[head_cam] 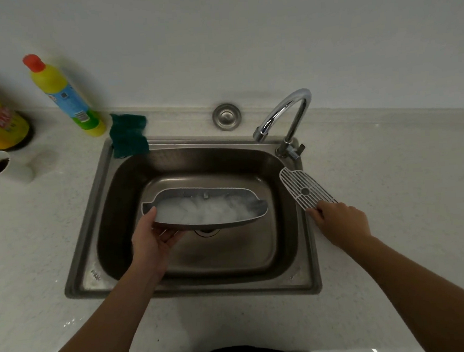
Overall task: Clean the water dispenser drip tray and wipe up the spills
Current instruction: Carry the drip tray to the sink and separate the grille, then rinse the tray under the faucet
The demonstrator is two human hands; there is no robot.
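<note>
One drip tray, one grille, two hands

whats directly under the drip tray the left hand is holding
The drip tray, held by the left hand, hangs over the sink basin. The drain peeks out below its near edge; the rest is covered.
</note>
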